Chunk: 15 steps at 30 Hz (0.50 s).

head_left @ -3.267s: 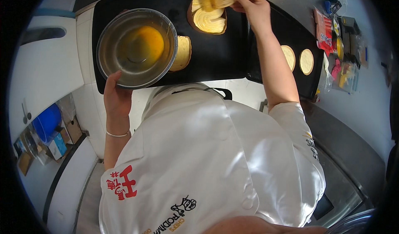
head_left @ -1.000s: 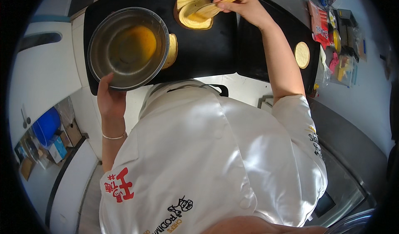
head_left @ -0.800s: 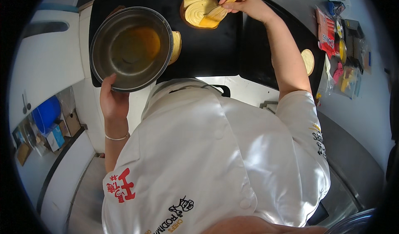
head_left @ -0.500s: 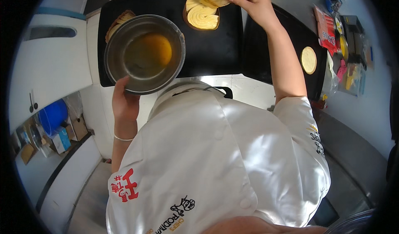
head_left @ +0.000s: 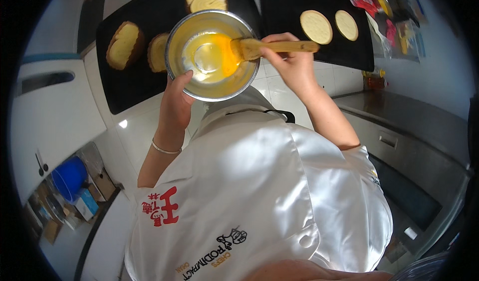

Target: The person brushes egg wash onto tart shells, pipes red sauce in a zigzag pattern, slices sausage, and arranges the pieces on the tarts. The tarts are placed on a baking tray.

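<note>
My left hand [head_left: 175,104] grips the steel bowl [head_left: 242,81], with yellow liquid [head_left: 228,56] left inside; my right hand [head_left: 292,69] holds the brush [head_left: 252,48] dipped there. Which pastries [head_left: 125,45] are coated, I cannot tell.

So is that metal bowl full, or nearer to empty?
Nearer to empty: only a shallow pool of orange-yellow liquid shows at the bottom of the metal bowl, with its inner wall rising bare toward the rim.

1. Between left hand [head_left: 177,100] and right hand [head_left: 293,69], a bowl [head_left: 243,80] is held, a brush [head_left: 289,46] partly inside.
2. Beyond the left, pastries [head_left: 124,46] are set on a tray [head_left: 116,90].
3. Beyond the right, discs [head_left: 316,27] are laid on another tray [head_left: 279,14].
</note>
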Tool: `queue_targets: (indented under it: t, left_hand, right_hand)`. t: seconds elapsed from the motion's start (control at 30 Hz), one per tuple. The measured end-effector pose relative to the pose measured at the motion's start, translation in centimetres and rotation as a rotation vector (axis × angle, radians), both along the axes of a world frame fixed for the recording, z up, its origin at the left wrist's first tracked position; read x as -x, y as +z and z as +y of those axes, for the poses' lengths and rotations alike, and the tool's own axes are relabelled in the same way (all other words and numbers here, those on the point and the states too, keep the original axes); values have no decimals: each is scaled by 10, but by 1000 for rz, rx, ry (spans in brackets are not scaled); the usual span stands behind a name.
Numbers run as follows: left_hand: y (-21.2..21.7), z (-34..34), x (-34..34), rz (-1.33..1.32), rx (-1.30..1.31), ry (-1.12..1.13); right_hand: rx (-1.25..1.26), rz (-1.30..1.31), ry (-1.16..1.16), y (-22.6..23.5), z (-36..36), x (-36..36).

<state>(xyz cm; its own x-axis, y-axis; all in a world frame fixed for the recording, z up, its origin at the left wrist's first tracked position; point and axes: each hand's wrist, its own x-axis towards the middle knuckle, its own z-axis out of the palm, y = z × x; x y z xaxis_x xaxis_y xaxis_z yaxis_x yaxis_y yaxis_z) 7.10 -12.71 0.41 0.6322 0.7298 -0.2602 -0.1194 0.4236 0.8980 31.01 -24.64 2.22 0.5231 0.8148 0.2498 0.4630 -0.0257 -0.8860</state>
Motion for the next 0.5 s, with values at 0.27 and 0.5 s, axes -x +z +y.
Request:
queue_targets:
  t: [0.27,0.5]
  left_hand:
    - [-5,-35,-61,66,362,54]
    - [-47,-74,-145,-33,535,284]
  right_hand:
    - [21,966,-48,-20,-75,-83]
    - [-131,1443,-104,-61,-120,-242]
